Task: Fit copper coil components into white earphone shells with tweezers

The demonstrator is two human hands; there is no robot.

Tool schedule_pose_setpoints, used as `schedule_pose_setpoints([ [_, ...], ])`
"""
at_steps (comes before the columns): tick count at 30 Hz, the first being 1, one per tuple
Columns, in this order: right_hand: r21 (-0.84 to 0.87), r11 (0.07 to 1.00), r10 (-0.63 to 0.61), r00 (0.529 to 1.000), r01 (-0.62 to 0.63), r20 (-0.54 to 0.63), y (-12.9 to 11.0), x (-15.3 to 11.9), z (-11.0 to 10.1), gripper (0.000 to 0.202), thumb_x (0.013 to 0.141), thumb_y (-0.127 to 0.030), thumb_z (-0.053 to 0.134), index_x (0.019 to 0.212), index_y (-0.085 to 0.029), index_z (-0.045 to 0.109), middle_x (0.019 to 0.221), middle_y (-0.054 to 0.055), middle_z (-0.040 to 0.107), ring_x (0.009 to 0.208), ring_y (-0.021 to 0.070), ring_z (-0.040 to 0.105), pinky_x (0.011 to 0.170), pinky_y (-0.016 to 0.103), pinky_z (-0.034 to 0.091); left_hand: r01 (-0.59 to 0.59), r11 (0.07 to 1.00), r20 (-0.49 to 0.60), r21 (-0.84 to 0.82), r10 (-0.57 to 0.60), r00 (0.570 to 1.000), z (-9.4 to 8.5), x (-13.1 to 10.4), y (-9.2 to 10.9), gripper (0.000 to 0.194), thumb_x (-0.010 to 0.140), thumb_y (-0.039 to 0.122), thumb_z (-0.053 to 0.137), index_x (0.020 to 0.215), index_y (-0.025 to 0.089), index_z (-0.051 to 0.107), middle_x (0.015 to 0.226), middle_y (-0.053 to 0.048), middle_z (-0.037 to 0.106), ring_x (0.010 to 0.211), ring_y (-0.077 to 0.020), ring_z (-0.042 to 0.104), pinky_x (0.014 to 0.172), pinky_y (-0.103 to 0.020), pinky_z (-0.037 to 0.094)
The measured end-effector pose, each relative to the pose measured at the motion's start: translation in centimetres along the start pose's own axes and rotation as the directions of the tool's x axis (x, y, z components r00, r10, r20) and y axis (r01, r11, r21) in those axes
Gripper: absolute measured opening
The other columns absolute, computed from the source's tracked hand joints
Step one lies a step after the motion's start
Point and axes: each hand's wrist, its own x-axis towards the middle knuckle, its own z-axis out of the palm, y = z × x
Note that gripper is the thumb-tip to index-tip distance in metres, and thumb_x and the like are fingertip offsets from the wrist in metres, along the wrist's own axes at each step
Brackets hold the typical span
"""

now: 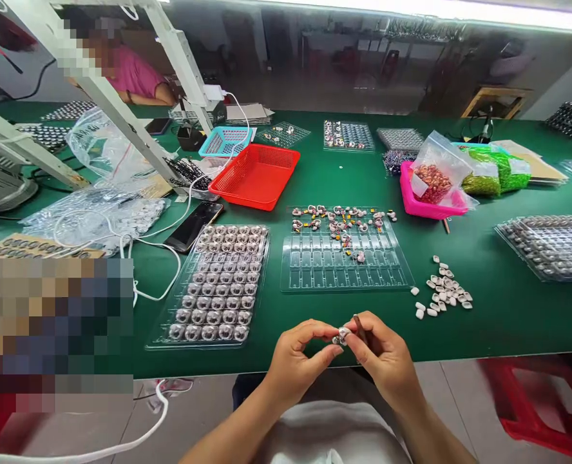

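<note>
Both hands meet at the table's front edge around a small silver-and-white part (343,333). My left hand (298,354) pinches its left side between thumb and fingers. My right hand (385,354) closes on its right side and also holds a thin brown tool (360,327), whose kind I cannot make out. Just beyond the hands lies a clear compartment tray (310,277) with small wired parts (337,225) in its far rows. Loose white shells (445,290) are scattered to the right. On the left, a tray of shiny silver shells (213,299) lies flat.
A red basket (257,180), a blue basket (224,142) and a pink bin (431,209) with bagged parts stand farther back. A phone (194,225) and white cable (165,293) lie left. Stacked trays (551,248) sit right. Another person (136,74) sits across the table.
</note>
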Motion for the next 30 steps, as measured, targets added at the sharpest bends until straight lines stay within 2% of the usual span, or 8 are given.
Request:
schedule_pose_setpoints([
  [3,-0.048,0.999,0.014,0.998,-0.011,0.055,-0.1,0.1,-0.4,0.011,0.094,-0.031,0.063,0.093,-0.022,0.068,0.083,0.001,0.059,0.067,0.0134,0.052,0.059,0.023,0.042,-0.048,0.997,-0.026,0.053,0.050,0.998,-0.4,0.1,0.1,0.013,0.081,0.015,0.072,0.093,0.018,0.077,0.088,-0.007,0.076,0.083,-0.0194,0.070,0.077,-0.028,0.055],
  [6,-0.045,0.997,0.060,0.993,-0.056,0.097,-0.3,0.3,-0.6,0.012,0.093,-0.032,0.063,0.093,-0.022,0.069,0.082,0.002,0.061,0.067,0.0135,0.054,0.059,0.023,0.043,-0.029,0.999,-0.038,0.036,0.030,0.999,-0.6,0.3,0.4,0.014,0.082,0.016,0.071,0.094,0.017,0.077,0.089,-0.008,0.075,0.082,-0.0192,0.070,0.076,-0.028,0.056],
  [9,0.000,0.993,0.115,0.989,-0.115,0.093,-0.1,0.2,-0.4,0.017,0.093,-0.036,0.063,0.092,-0.021,0.070,0.077,0.001,0.062,0.063,0.0126,0.053,0.056,0.022,0.042,0.067,0.996,-0.048,-0.056,-0.069,0.996,-0.4,0.4,0.7,0.013,0.081,0.016,0.071,0.093,0.017,0.077,0.088,-0.007,0.076,0.080,-0.0178,0.070,0.075,-0.026,0.057],
  [14,0.165,0.958,0.226,0.971,-0.235,0.072,0.9,0.1,0.5,0.025,0.091,-0.044,0.066,0.093,-0.019,0.069,0.070,-0.001,0.059,0.053,0.0094,0.048,0.048,0.020,0.041,0.208,0.951,-0.114,-0.230,-0.238,0.965,0.5,0.7,1.1,0.013,0.076,0.017,0.076,0.088,0.016,0.077,0.081,-0.004,0.077,0.074,-0.0152,0.071,0.071,-0.022,0.057],
  [19,0.264,0.935,0.237,0.971,-0.235,0.025,1.5,0.2,1.1,0.027,0.090,-0.046,0.067,0.093,-0.019,0.067,0.069,-0.001,0.060,0.050,0.0077,0.046,0.045,0.018,0.039,0.309,0.902,-0.093,-0.303,-0.350,0.932,0.6,1.1,1.1,0.015,0.071,0.022,0.082,0.085,0.016,0.079,0.076,-0.004,0.079,0.069,-0.0141,0.071,0.067,-0.020,0.056],
  [22,0.199,0.957,0.215,0.977,-0.211,0.002,1.3,0.3,1.3,0.024,0.091,-0.043,0.066,0.091,-0.019,0.067,0.067,-0.001,0.061,0.050,0.0079,0.046,0.045,0.018,0.039,0.338,0.890,-0.067,-0.305,-0.374,0.925,0.3,1.1,1.1,0.016,0.071,0.024,0.084,0.085,0.017,0.080,0.078,-0.005,0.079,0.071,-0.0147,0.072,0.068,-0.021,0.056],
  [25,0.110,0.983,0.154,0.987,-0.150,-0.033,1.0,0.3,1.4,0.018,0.093,-0.038,0.064,0.090,-0.020,0.067,0.070,-0.001,0.063,0.054,0.0092,0.050,0.048,0.019,0.041,0.330,0.910,-0.048,-0.251,-0.352,0.935,-0.1,1.0,1.0,0.015,0.073,0.024,0.083,0.086,0.017,0.081,0.081,-0.005,0.079,0.075,-0.0162,0.073,0.072,-0.022,0.057],
  [30,-0.076,0.995,-0.065,0.997,0.061,-0.049,0.9,0.3,1.3,0.007,0.095,-0.025,0.060,0.093,-0.022,0.066,0.079,0.000,0.067,0.064,0.0119,0.059,0.057,0.020,0.048,0.288,0.949,-0.021,-0.127,-0.293,0.956,-0.5,0.9,1.0,0.015,0.077,0.025,0.080,0.091,0.019,0.081,0.085,-0.006,0.079,0.080,-0.0196,0.073,0.074,-0.026,0.056],
])
